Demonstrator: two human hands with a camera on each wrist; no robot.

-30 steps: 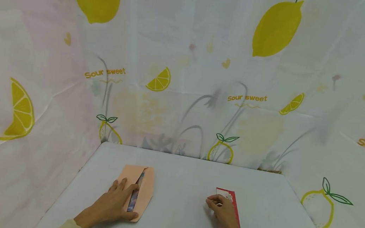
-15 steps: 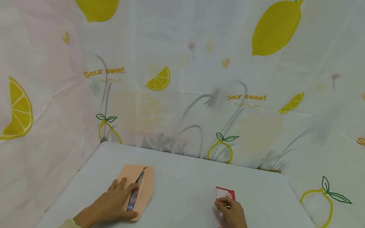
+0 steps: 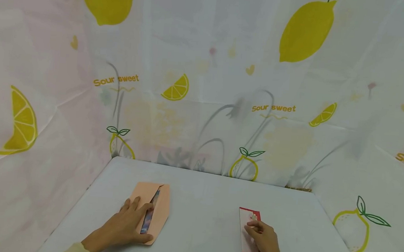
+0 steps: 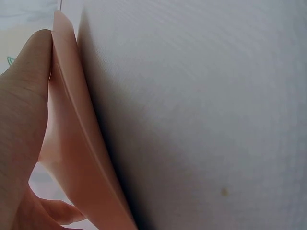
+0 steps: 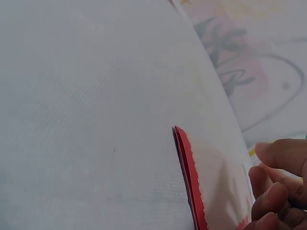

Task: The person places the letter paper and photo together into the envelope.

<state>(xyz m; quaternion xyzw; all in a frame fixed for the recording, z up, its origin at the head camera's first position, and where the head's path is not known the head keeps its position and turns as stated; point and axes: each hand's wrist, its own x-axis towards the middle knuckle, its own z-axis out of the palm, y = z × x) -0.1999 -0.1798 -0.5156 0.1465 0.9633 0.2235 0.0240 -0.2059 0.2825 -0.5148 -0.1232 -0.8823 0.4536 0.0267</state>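
Observation:
A peach paper envelope lies on the left of the table with its flap side up. A blue and purple printed strip shows in its opening. My left hand rests on the envelope with spread fingers, the index at the opening and the thumb at the near corner. In the left wrist view the thumb lies along the envelope's edge. To the right lies a folded red card with a pale front and a flower decoration. My right hand is over its right side, fingers loosely bent, nothing visible between them.
A white-covered table bears both paper things, which lie well apart. A lemon-print cloth stands behind the table and along both sides.
My right hand has shifted to the right across the red card, uncovering more of its pale front. The left hand and the envelope stay in place.

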